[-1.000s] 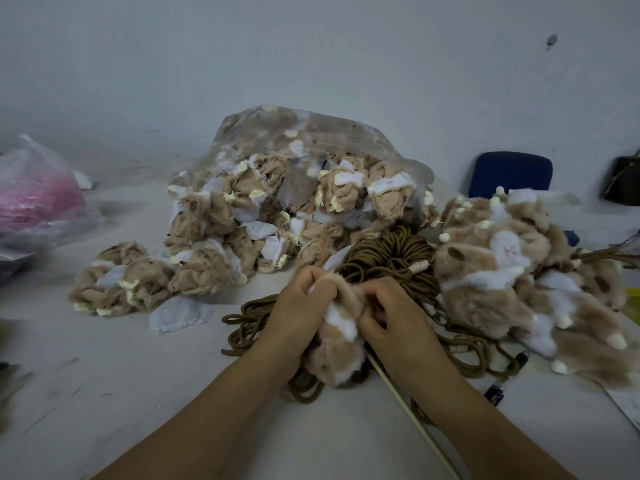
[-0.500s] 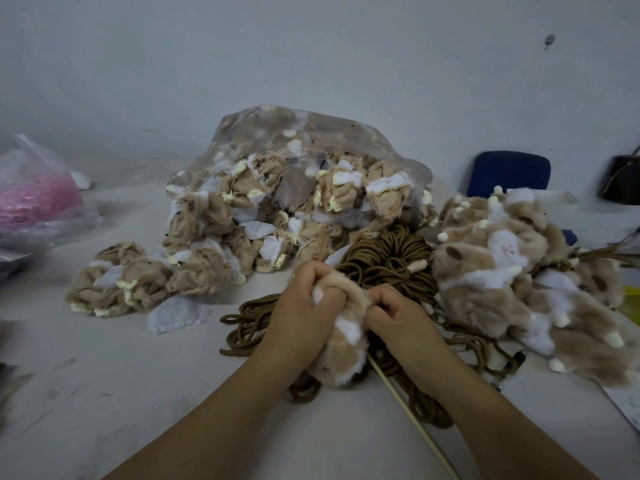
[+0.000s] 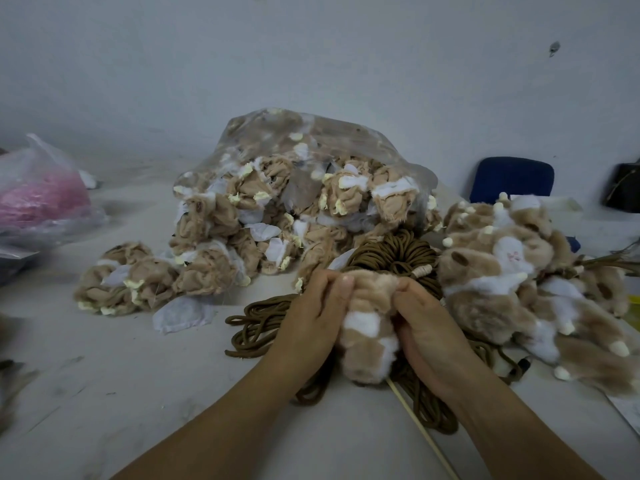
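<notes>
Both hands hold one plush toy (image 3: 366, 344) between them, above the table (image 3: 104, 375). The left hand (image 3: 313, 320) grips the left side of the toy; its fingers (image 3: 323, 289) are curled around the upper end and the thumb presses on the top. The right hand (image 3: 424, 327) grips the right side, with the fingers bent into the fur near the upper end. How the fingertips lie behind the toy, I cannot tell, because the fur hides them.

The toy is light brown with white patches and stands almost upright between the two palms. Its lower end hangs below the fingers, toward the person.

Just behind the fingers, and also under both hands, lies a bundle of brown cord (image 3: 394, 252); some loops come out to the left of the left hand. A thin stick (image 3: 415, 424) comes out from below the toy and runs toward the person, between the two forearms.

To the right of the right hand, very near to it, is a heap of finished plush toys (image 3: 502, 282) of the same colors. Behind the fingers, beyond the cord, stands a clear plastic bag (image 3: 311, 140) full of crumpled brown and white fabric pieces. More such pieces (image 3: 128, 282) lie on the table well to the left of the left hand, with a white cloth piece (image 3: 183, 315) just in front of them. Far left is a bag with pink content (image 3: 41, 195). Far behind the right hand is a blue chair (image 3: 512, 176).
</notes>
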Tool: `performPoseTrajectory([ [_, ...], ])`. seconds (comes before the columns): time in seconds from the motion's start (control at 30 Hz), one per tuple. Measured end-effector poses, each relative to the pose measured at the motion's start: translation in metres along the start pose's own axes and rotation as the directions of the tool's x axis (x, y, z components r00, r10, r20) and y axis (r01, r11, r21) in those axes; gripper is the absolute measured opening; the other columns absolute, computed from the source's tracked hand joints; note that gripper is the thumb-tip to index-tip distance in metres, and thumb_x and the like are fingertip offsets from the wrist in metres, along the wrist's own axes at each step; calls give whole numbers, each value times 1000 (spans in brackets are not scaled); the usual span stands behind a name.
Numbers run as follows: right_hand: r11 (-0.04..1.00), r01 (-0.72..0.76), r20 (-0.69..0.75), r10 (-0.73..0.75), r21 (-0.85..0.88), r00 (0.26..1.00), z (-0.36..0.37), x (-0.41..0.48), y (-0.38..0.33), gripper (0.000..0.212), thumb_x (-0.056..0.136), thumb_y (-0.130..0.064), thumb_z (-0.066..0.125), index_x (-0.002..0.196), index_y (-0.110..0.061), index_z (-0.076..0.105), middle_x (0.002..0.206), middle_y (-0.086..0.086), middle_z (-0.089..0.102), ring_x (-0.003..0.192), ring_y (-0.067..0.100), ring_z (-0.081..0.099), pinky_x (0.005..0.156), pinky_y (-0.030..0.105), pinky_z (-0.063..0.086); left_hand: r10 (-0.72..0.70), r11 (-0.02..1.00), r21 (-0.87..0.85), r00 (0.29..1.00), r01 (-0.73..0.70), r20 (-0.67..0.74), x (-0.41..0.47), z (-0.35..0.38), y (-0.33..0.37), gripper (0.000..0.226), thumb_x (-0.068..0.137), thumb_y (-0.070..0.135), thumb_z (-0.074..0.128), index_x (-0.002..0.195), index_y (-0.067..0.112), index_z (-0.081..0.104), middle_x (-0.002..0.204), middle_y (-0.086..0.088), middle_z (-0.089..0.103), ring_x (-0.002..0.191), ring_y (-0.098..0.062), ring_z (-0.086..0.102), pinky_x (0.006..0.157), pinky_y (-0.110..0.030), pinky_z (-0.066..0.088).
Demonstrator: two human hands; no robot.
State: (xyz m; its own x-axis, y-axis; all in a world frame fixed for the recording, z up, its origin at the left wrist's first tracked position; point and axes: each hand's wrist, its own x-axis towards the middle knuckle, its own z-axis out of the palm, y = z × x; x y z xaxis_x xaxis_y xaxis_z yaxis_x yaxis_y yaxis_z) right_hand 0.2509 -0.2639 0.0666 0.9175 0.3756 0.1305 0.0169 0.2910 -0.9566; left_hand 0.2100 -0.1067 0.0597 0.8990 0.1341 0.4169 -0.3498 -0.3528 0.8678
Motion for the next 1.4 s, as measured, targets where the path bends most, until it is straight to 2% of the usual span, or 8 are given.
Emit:
performPoseTrajectory([
  [0.1, 999, 6, -26, -7, -53, 1000, -2, -2, -4, 21, 92, -10, 49, 87, -18, 68, 89, 15, 71, 77, 24, 67, 64, 33, 57, -82, 997, 5, 984, 82, 156, -4, 6, 8, 47, 71, 83, 53, 106, 52, 49, 106, 35, 60, 94, 12, 60, 72, -10, 48],
  [0.27, 940, 96, -46, -117, -327, 992, -1, -2, 3, 16, 89, -11, 55, 96, -24, 62, 99, 13, 65, 79, 13, 64, 62, 21, 51, -166, 986, -17, 982, 169, 93, -3, 12, 4, 39, 70, 41, 64, 107, 46, 52, 103, 22, 63, 95, 9, 59, 82, -25, 54],
  [0.4, 730, 256, -16, -343, -633, 939, 6, -3, 9, 27, 80, -29, 63, 102, -41, 53, 111, -8, 50, 96, -1, 56, 79, 14, 49, -195, 981, 5, 981, 195, 22, -2, 10, 3, 31, 68, 41, 55, 99, 40, 55, 94, 19, 63, 86, 9, 57, 73, -21, 49],
  [0.63, 767, 53, -139, -184, -640, 973, 3, 2, 18, 12, 83, -31, 65, 83, -22, 57, 76, -1, 66, 69, 7, 62, 57, 21, 49, -197, 977, -90, 979, 191, -61, -2, 9, 3, 36, 66, 38, 58, 102, 38, 57, 89, 19, 66, 82, 7, 60, 64, -13, 46],
  [0.83, 847, 182, -123, -278, -499, 953, 8, -2, 15, 21, 84, -27, 67, 96, -35, 52, 87, -5, 64, 74, 6, 64, 61, 18, 52, -178, 981, -92, 980, 170, -84, -1, 8, 5, 27, 67, 34, 58, 93, 37, 53, 88, 26, 62, 78, 7, 58, 59, -9, 46],
  [1.07, 792, 183, -102, -295, -583, 950, 5, -5, 15, 23, 88, -19, 64, 91, -40, 54, 86, -11, 65, 77, -4, 62, 58, 10, 47, -144, 988, -56, 989, 144, -12, -3, 7, 4, 24, 68, 37, 61, 91, 31, 62, 87, 15, 67, 79, -1, 62, 66, -20, 52],
  [1.17, 778, 185, -97, -301, -601, 949, 1, -3, 14, 24, 88, -15, 62, 89, -38, 57, 88, -10, 64, 77, -5, 60, 60, 8, 44, -154, 987, -50, 988, 155, 23, -4, 8, 4, 29, 71, 36, 63, 96, 21, 65, 91, 2, 70, 86, -14, 65, 74, -35, 54],
  [1.4, 790, 189, -47, -265, -583, 963, -7, 2, 6, 24, 91, -5, 56, 76, -23, 63, 90, -3, 57, 74, -5, 56, 61, 6, 43, -161, 981, -96, 985, 167, 67, -3, 5, 1, 25, 74, 38, 66, 92, 21, 67, 86, 4, 69, 79, -13, 66, 66, -28, 54],
])
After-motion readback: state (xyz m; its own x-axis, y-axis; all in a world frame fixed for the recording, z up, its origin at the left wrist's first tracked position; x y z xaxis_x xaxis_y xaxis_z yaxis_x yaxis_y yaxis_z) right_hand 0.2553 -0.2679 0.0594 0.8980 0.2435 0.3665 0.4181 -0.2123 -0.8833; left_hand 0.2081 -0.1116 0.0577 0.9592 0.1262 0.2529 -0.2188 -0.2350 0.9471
